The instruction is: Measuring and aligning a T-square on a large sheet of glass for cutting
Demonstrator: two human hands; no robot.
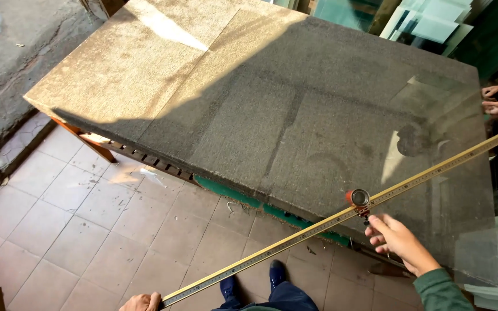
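Your left hand (140, 302) grips the near end of the long yellow ruler (295, 235), which slants across the glass sheet (433, 173) on the felt-covered surface (231, 103). Your right hand (397, 240), fingers loosely curled, touches the red-bodied cutter (358, 198) on the ruler.

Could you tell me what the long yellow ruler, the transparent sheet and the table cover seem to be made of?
The long yellow ruler looks like painted metal or wood, thin and straight with fine markings; I cannot tell which. The transparent sheet is probably glass: clear, with reflections and greenish edges. The grey-brown table cover looks like felt or carpet, matte and fuzzy. The right hand touches the round orange cutter head; the left hand holds the ruler's end.
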